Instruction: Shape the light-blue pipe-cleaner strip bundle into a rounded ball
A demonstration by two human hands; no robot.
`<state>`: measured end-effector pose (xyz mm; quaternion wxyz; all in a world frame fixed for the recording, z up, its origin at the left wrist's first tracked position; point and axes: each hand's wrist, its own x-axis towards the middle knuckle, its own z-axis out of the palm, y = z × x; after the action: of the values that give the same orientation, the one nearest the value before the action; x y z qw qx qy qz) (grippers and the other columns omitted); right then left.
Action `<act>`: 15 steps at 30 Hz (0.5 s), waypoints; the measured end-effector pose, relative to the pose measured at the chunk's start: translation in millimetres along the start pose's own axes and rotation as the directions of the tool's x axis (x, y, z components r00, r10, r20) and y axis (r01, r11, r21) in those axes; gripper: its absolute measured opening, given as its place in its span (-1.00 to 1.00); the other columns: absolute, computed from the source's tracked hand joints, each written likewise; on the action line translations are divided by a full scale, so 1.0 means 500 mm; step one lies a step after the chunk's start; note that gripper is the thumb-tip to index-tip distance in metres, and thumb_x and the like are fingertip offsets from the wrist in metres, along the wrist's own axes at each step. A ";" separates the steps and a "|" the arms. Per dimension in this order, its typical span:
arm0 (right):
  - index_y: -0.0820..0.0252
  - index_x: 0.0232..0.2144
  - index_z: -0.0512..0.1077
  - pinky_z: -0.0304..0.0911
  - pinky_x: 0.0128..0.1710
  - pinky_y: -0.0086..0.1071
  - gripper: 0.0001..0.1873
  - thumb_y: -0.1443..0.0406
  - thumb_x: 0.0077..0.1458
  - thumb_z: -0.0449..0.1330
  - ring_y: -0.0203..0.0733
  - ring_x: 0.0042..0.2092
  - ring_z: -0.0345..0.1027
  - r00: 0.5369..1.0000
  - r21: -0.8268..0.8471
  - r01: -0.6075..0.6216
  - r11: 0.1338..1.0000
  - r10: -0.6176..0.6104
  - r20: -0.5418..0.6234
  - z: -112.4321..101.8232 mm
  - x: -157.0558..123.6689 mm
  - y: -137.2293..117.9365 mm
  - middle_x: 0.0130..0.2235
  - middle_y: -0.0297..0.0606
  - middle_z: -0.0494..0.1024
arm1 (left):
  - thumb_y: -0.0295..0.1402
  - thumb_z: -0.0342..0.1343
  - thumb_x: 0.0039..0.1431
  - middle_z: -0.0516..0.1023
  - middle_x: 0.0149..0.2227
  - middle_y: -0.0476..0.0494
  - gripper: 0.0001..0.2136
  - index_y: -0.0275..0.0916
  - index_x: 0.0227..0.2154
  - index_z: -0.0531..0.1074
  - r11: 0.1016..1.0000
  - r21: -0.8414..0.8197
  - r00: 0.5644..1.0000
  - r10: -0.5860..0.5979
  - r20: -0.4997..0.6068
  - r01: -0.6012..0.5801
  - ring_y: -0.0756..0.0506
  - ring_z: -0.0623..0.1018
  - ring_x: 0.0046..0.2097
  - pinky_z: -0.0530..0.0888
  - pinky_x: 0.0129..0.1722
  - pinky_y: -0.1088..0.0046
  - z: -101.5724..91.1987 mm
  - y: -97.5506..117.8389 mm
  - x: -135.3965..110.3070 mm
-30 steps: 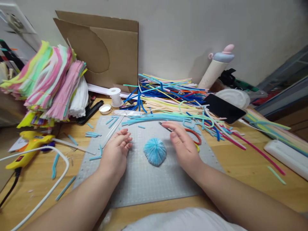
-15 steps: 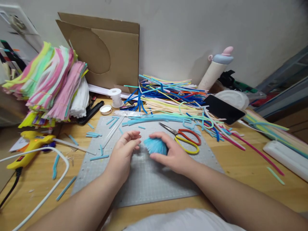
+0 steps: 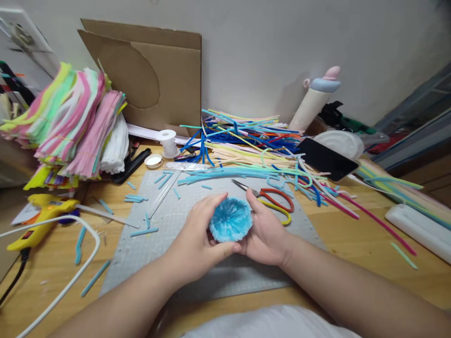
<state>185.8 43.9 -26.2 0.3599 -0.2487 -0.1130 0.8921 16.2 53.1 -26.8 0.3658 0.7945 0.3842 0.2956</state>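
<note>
A blue fuzzy cup-shaped piece (image 3: 231, 219), looking like it is made of pipe cleaners, is tilted so its hollow faces me. My left hand (image 3: 204, 234) curves round its left side, thumb along the lower rim and fingers at the upper left. Cradling it from the right and beneath is my right hand (image 3: 266, 230), its thumb near the upper right rim. Both hands are above the grey cutting mat (image 3: 190, 281). Just behind my right hand lie scissors (image 3: 276, 199) with one red and one yellow handle. Short blue pipe-cleaner pieces (image 3: 144, 232) are scattered to the left.
A yellow glue gun (image 3: 38, 220) with a white cable (image 3: 93, 239) lies at the left, below bundled pipe cleaners (image 3: 70, 126). Loose pipe cleaners (image 3: 243, 136) pile up at the back. A phone (image 3: 327, 159) and a bottle (image 3: 312, 103) are at the right.
The blue piece has turned so its hollow shows. My left hand has moved right and closed round it; my right hand has shifted from gripping its top to supporting it from the right.
</note>
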 end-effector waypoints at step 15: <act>0.12 -0.09 0.32 0.22 -0.11 -0.25 -0.66 0.36 0.03 0.12 -0.13 -0.13 0.36 0.797 -0.985 0.137 0.107 -0.602 0.045 -0.010 -0.008 0.042 -0.16 -0.25 0.50 | -0.38 0.04 0.11 0.41 -0.48 -0.01 -0.90 -0.22 -0.48 0.39 0.950 0.169 0.961 -0.242 -0.133 0.263 -0.04 0.38 -0.40 0.28 -0.40 0.45 0.002 0.008 0.006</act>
<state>178.2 26.2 -37.0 0.3558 -0.5403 -0.6276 0.4331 20.1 53.5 -23.7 0.3033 0.7517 0.5282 0.2529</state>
